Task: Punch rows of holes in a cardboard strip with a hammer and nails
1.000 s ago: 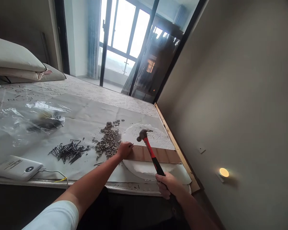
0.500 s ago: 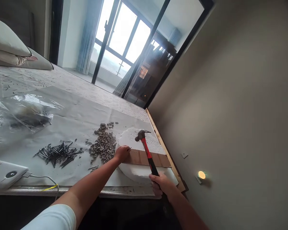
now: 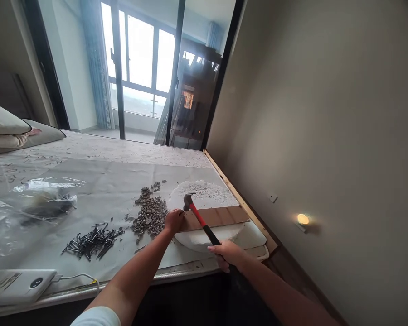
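My right hand (image 3: 227, 254) is wrapped round the black grip of a claw hammer (image 3: 199, 216) with a red and black handle. The dark hammer head is right by the fingertips of my left hand (image 3: 173, 220). Those fingers are pinched together at the left end of a flat brown board (image 3: 221, 217), on what appears to be a nail, mostly hidden by the fingers and hammer head. The board lies across a white, rough-surfaced slab (image 3: 204, 192), which looks like foam.
Left of the slab lies a heap of grey gravel (image 3: 149, 215), then a pile of nails (image 3: 91, 242). Further left are a clear plastic bag (image 3: 47, 203) and a white power bank (image 3: 18, 286) with a cable. A wooden edge strip (image 3: 240, 197) runs along the wall.
The hammer head has come down to the left fingertips. My left hand stays at the board's end. The view has tilted and turned, straightening the window.
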`<state>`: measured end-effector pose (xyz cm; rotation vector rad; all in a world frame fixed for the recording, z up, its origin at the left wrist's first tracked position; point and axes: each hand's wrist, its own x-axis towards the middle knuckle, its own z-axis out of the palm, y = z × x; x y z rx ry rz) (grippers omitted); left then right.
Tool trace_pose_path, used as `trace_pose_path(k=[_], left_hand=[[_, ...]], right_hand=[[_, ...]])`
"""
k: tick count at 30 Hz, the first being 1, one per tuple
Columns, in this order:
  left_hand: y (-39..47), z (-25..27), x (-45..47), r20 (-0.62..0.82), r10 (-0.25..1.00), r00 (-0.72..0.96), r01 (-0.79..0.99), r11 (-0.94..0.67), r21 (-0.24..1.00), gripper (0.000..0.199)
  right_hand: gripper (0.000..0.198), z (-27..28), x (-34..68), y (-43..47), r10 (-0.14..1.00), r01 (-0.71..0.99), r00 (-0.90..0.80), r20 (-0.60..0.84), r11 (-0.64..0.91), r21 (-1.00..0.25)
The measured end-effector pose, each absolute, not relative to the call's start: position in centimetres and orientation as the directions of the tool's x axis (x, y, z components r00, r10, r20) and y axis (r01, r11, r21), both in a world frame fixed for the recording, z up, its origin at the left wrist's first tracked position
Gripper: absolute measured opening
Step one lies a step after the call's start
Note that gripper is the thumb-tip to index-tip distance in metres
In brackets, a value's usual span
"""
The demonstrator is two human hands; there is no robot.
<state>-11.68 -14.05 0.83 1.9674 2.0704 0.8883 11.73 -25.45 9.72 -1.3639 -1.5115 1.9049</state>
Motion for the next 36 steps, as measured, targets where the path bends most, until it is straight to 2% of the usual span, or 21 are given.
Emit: trace_pose_path(k=[5, 10, 14, 20, 26, 31, 36], left_hand=[[-13.9, 0.5, -11.4, 0.298, 0.948, -0.115, 0.847, -0.062, 0.527, 0.026], [-13.7, -0.3, -11.7, 0.326, 0.937, -0.125, 0.796, -0.101, 0.596, 0.027], [-13.7, -0.7, -11.8, 0.331, 0.936, -0.118, 0.773, -0.122, 0.622, 0.025], [-13.7, -0.3, -11.7, 0.278, 0.954, -0.109, 0.763, -0.099, 0.638, 0.022], [-13.7, 0.2, -12.4, 0.317, 0.944, -0.097, 0.635, -0.186, 0.75, 0.022], [-15.3, 1.0, -15.3, 0.262, 0.924, -0.279, 0.488, -0.099, 0.867, 0.03], [-18.7, -0.5, -19.7, 0.244, 0.93, -0.275, 0.611, -0.028, 0.792, 0.029]], right_hand=[[0.035, 9.5, 12.1, -25.0, 0.777, 0.251, -0.467, -0.423, -0.342, -0.905], [0.035, 9.2, 12.2, -24.2, 0.716, 0.345, -0.479, -0.508, -0.379, -0.859], [0.036, 9.2, 12.5, -24.0, 0.731, 0.316, -0.457, -0.507, -0.4, -0.86], [0.036, 9.6, 13.0, -23.6, 0.687, 0.386, -0.451, -0.57, -0.426, -0.818], [0.033, 9.1, 12.9, -23.7, 0.715, 0.3, -0.446, -0.538, -0.446, -0.843], [0.037, 8.2, 11.6, -24.5, 0.68, 0.322, -0.492, -0.544, -0.439, -0.839], [0.04, 8.6, 11.4, -25.1, 0.707, 0.279, -0.478, -0.521, -0.44, -0.854]])
